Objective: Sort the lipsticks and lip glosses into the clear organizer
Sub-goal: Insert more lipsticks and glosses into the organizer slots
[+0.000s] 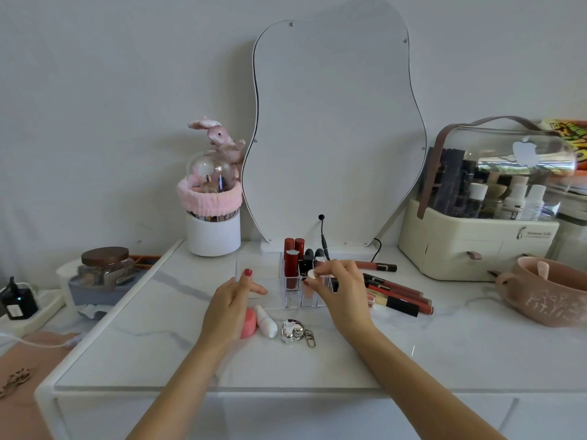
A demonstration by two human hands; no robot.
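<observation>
1. Nearest you on the tabletop lay a pink tube, a white tube and a silver heart keyring, all loose and just in front of the organizer.
2. Your left hand hovered above the pink tube with the fingers loosely spread, holding nothing; its fingertips reached to the front edge of the clear organizer.
3. Your right hand was pinched shut on a small lipstick, thumb and fingers on its pale cap, poised over a front slot at the organizer's right side.
4. Risk there, as I judge it: the slots looked narrow and the walls were hard to see, so a tilted tube could have caught on a divider and tipped out.
5. To your right, the long lip glosses lay in a loose bunch touching one another; a sweep of your wrist could have rolled them.
6. Behind your fingers stood the dark red lipsticks and black ones, upright in the back slots; a knock from your knuckles might have toppled them.
7. Farthest off, the mirror leaned against the wall, well clear.
</observation>
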